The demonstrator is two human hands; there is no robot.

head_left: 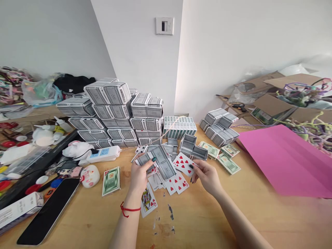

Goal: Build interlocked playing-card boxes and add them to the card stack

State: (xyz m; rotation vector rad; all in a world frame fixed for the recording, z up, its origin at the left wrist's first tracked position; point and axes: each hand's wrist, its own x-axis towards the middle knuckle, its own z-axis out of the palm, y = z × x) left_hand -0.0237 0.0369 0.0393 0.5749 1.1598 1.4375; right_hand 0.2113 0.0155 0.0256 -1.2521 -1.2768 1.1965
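Cards with grey patterned backs [164, 162] are gripped in the left hand [142, 171], thumb pressed on top. The right hand [206, 174] pinches a white card with red hearts [183, 164] between thumb and fingers, its left edge by the grey-backed cards. Beneath them, loose heart cards [178, 183] and a colourful face card [148, 201] lie on the light wooden surface [197, 218]. Just beyond are folded grey card pieces [191, 146], with tall stacks of grey card blocks [112, 112] behind to the left. Green-and-white card packs [229, 163] and a bright pink sheet [290, 159] lie to the right; a black phone [49, 211] lies at the left.
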